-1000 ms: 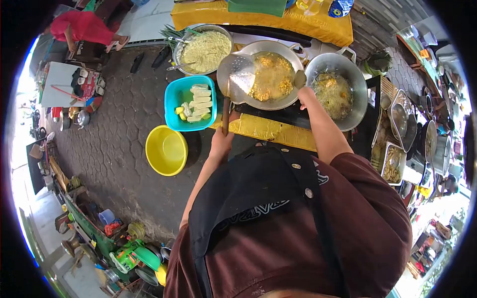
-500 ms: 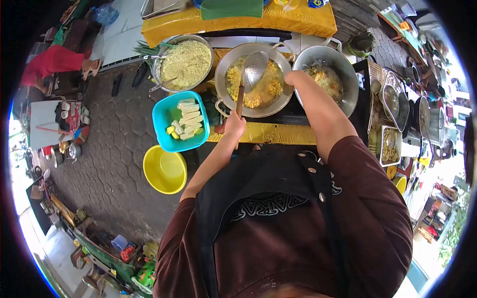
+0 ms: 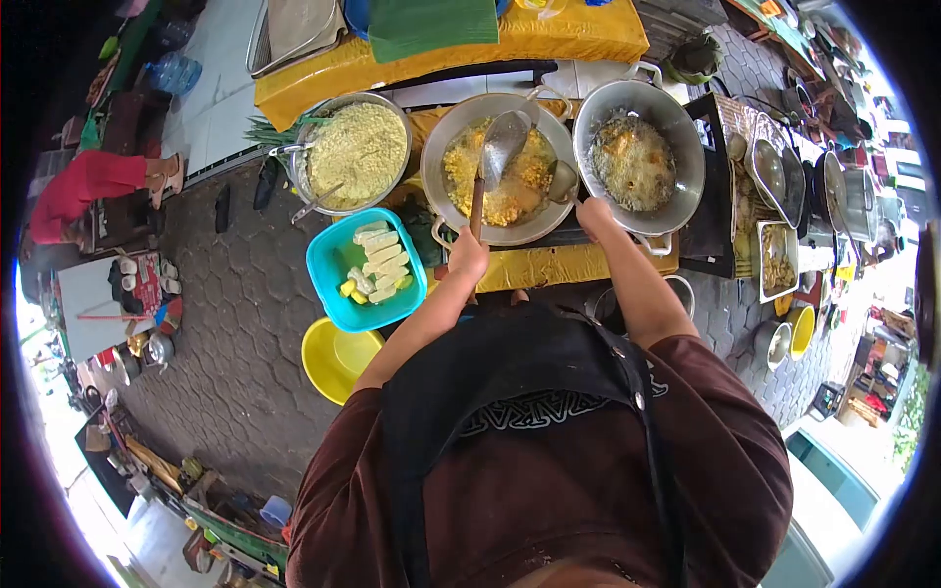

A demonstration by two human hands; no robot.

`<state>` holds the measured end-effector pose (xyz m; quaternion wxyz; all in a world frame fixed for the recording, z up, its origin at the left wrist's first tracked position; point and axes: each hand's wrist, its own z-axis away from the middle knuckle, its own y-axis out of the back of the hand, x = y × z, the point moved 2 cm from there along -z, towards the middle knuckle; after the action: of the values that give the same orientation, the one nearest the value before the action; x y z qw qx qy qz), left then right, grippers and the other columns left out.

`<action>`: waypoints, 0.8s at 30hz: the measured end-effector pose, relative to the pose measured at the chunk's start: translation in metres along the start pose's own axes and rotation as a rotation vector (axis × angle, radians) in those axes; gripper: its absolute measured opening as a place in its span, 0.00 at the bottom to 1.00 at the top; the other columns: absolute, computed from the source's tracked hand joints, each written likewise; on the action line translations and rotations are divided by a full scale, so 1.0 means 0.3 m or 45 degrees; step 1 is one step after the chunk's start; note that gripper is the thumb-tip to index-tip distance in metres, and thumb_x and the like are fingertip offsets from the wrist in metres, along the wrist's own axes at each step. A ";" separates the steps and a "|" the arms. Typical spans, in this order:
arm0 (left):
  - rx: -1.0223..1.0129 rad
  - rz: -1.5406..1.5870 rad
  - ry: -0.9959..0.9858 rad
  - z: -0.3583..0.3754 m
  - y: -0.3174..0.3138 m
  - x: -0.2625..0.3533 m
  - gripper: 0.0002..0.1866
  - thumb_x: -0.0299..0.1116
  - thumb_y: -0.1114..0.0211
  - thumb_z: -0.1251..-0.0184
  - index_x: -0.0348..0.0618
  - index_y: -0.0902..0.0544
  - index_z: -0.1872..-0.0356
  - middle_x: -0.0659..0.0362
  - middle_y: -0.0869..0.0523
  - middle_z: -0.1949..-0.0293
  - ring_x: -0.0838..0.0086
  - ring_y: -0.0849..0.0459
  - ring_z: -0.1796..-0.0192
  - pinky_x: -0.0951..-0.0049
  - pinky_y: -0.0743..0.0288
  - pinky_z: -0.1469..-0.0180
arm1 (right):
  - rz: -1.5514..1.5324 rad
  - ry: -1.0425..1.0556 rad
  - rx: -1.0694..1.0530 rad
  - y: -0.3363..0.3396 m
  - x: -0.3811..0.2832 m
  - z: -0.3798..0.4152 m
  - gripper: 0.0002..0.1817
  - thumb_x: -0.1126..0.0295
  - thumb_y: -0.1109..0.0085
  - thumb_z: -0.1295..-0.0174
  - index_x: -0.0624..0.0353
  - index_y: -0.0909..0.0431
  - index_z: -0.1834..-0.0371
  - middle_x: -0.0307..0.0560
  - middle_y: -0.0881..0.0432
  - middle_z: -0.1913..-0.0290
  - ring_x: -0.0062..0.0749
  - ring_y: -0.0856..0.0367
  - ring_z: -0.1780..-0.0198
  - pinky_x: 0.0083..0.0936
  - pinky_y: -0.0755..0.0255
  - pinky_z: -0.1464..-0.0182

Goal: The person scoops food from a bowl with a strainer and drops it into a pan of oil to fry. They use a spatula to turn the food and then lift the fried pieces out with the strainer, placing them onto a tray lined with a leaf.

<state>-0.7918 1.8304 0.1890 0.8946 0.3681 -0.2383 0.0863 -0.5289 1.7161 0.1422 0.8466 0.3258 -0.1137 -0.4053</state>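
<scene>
My left hand (image 3: 469, 257) is wrapped round the wooden handle of a wide metal skimmer (image 3: 505, 139). The skimmer's round head lies over the middle wok (image 3: 438, 211), where yellow-orange bits (image 3: 503, 208) fry in oil. My right hand (image 3: 594, 218) is closed on the handle of a smaller ladle (image 3: 563, 182), whose bowl sits at the wok's right rim. Just right of that ladle stands a deeper pot (image 3: 693, 162) with bubbling oil and browning pieces. Near my left forearm is a turquoise basin (image 3: 338, 312) holding pale, long pieces (image 3: 384, 257).
A large bowl of pale yellow batter (image 3: 358, 152), with utensils in it, stands left of the wok. A yellow basin (image 3: 338, 363) is below the turquoise one. Metal trays and pans (image 3: 777, 257) line the right side. A person in red (image 3: 98, 186) bends at the far left.
My right hand has drawn back toward my body from the wok's far right side, and the ladle's bowl now shows at the rim. The skimmer stays over the wok. My view has shifted slightly.
</scene>
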 end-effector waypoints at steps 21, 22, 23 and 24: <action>-0.304 0.618 0.097 -0.005 0.103 0.013 0.14 0.34 0.41 0.43 0.38 0.34 0.63 0.58 0.29 0.80 0.76 0.30 0.85 0.72 0.36 0.84 | -1.869 0.004 0.046 -0.224 -0.005 -0.009 0.17 0.64 0.50 0.38 0.65 0.29 0.52 0.39 0.33 0.82 0.22 0.41 0.90 0.24 0.46 0.90; -0.361 0.664 0.102 0.002 0.105 0.015 0.12 0.34 0.42 0.42 0.39 0.34 0.64 0.59 0.30 0.80 0.77 0.32 0.86 0.73 0.37 0.84 | -1.869 0.007 0.046 -0.229 0.000 -0.002 0.17 0.64 0.50 0.38 0.65 0.29 0.52 0.39 0.33 0.82 0.22 0.41 0.90 0.24 0.46 0.90; -0.359 0.666 0.101 0.011 0.112 0.015 0.12 0.34 0.42 0.42 0.39 0.34 0.64 0.59 0.30 0.80 0.77 0.32 0.86 0.73 0.37 0.84 | -1.886 0.012 0.045 -0.233 0.007 0.006 0.16 0.64 0.50 0.38 0.64 0.29 0.52 0.39 0.33 0.82 0.21 0.42 0.90 0.23 0.47 0.91; -0.428 0.712 0.112 0.024 0.119 0.016 0.11 0.33 0.42 0.41 0.40 0.34 0.65 0.60 0.31 0.81 0.77 0.33 0.86 0.74 0.38 0.85 | -1.903 0.016 0.042 -0.227 0.009 0.021 0.16 0.64 0.50 0.38 0.63 0.29 0.52 0.39 0.33 0.82 0.20 0.42 0.90 0.23 0.48 0.91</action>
<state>-0.8022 1.8509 0.2178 0.8939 0.1316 -0.3021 0.3040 -0.5717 1.6798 0.1028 0.3413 0.3313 0.1368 -0.8689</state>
